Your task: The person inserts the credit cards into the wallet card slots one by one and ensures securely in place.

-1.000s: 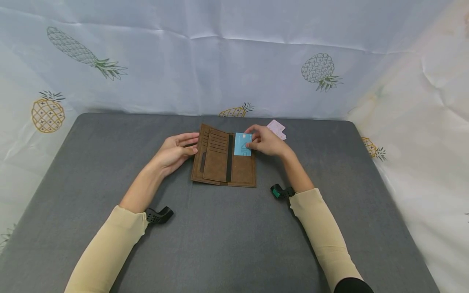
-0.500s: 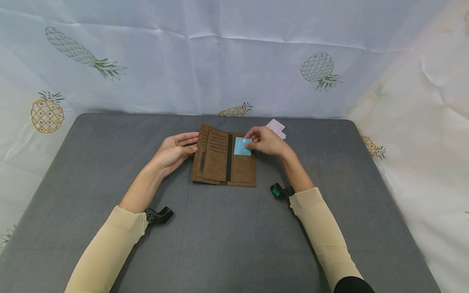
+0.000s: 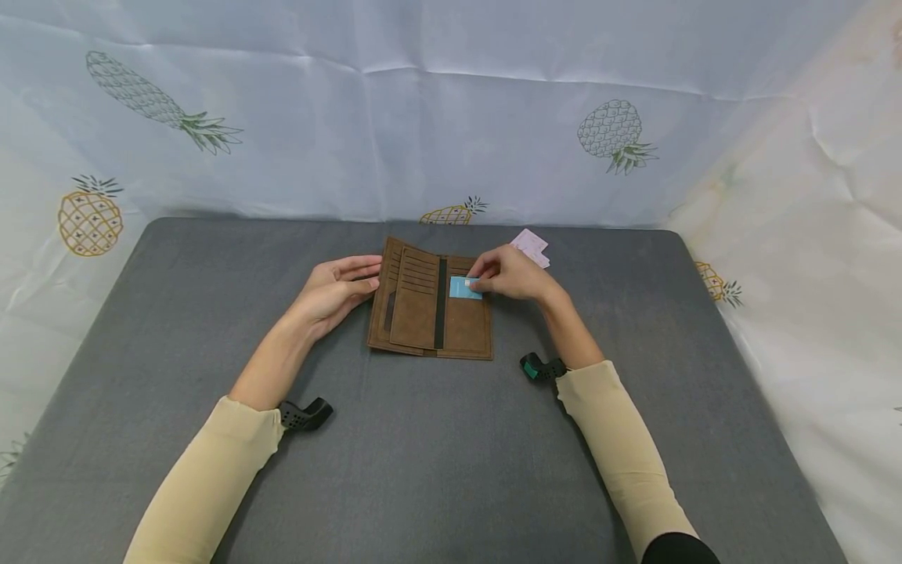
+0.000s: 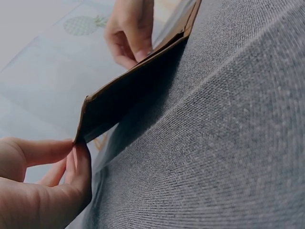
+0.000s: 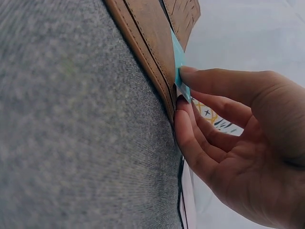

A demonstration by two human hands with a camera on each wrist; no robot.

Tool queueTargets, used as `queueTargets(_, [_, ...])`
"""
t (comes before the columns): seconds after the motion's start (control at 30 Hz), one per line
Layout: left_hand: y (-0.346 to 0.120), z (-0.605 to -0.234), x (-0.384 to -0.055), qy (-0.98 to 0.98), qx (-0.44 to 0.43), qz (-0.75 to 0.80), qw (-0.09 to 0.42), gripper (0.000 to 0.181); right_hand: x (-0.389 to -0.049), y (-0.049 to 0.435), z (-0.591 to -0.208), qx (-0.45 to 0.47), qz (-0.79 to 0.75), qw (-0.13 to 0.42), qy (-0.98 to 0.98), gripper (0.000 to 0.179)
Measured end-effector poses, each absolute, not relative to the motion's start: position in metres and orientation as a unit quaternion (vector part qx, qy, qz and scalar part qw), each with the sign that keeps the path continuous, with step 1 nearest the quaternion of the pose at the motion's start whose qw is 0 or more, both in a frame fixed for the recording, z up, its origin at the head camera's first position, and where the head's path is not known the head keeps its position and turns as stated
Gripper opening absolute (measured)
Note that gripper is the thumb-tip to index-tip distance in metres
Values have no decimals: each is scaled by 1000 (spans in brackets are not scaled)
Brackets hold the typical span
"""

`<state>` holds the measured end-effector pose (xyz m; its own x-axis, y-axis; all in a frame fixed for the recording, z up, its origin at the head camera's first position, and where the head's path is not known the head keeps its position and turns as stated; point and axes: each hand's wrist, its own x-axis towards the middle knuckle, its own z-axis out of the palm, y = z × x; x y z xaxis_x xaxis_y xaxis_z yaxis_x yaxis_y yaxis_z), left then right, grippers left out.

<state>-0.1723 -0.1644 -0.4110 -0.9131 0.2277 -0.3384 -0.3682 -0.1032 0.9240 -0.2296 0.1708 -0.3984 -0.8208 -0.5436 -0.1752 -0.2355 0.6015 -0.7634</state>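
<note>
While left hand narrowly pinches wallet | right hand pinches card

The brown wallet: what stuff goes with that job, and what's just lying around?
In the job:
wallet, edge pinched by the left hand
blue card, partly tucked in, pinched by the right hand

Just lying about:
pinkish slips, not held, maybe for later
pineapple cloth, only a backdrop

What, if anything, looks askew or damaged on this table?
Nothing looks damaged. The pink cards beyond the right hand look slightly untidy, their edges uneven. The brown wallet tilts up at left, where the left hand pinches it, so that seems deliberate.
</note>
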Motion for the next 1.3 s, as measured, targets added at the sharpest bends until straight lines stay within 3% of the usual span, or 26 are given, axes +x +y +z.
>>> queueTargets(0.73, [-166, -411, -171, 628, -52, 749, 203, 59, -230, 172, -398, -250, -371, 194, 873, 3])
queueTargets(1.3, [-166, -411, -171, 627, -59, 749, 206, 59, -231, 173, -397, -249, -363, 192, 877, 6])
